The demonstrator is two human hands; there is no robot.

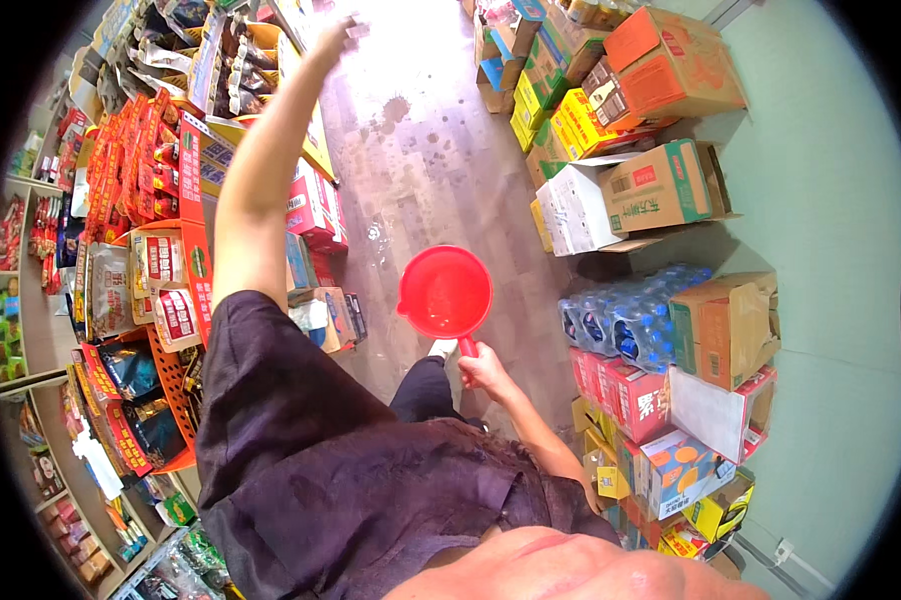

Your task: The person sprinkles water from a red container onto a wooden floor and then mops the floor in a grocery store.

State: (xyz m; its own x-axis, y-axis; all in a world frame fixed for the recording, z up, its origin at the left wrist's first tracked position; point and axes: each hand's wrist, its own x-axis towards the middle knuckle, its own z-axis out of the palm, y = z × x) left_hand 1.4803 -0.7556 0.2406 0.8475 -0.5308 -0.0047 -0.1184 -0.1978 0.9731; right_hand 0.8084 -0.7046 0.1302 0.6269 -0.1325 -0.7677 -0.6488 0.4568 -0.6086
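My right hand (485, 368), left of the bottle pack (631, 322) and slightly nearer me, is clamped around the handle (468, 345) of the red dipper (446, 290), close under its bowl. The dipper hangs above the floor (431, 190), left of the bottle pack and roughly level with it. I judge that holding it well asks for a snug grip, a steady wrist and an even rim; something glints inside, but I cannot tell how much liquid there is. Its long axis runs from my fist forward and slightly leftward, handle toward me, bowl away; the mouth faces up and the pouring lip (403, 310) points left, away from the bottle pack. Just beyond the bottle pack sits a white carton (578, 208). Farther on, to its left, dark wet-looking patches (396, 108) spot the floor. Farthest out, well beyond and left of the bottle pack, my left hand (339, 36) is blurred on its stretched arm; I cannot tell whether it is spread or closed.
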